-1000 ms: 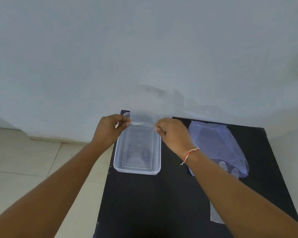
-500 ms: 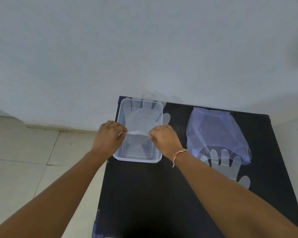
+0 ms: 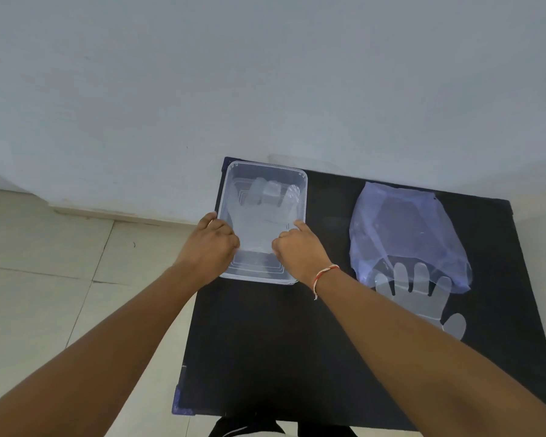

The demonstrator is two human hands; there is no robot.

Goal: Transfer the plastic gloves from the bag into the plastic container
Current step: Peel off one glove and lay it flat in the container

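Observation:
A clear rectangular plastic container (image 3: pixel 302 197) stands at the far left of the black table. A thin clear glove (image 3: pixel 262 212) lies inside it, fingers pointing to the far end. My left hand (image 3: pixel 209 244) and my right hand (image 3: pixel 297 247) pinch the glove's cuff over the container's near half. At the right lies a bluish translucent bag (image 3: pixel 404 231). A second clear glove (image 3: pixel 420 298) sticks out of the bag's near opening, fingers under the bag, thumb toward me.
The black table (image 3: pixel 265 357) stands against a pale wall (image 3: pixel 265 74). Its left edge drops to a tiled floor (image 3: pixel 44 279). Bare tabletop stretches between my forearms.
My hands have lowered the glove from up in the air down into the container. It now lies flat inside, with both hands at its cuff.

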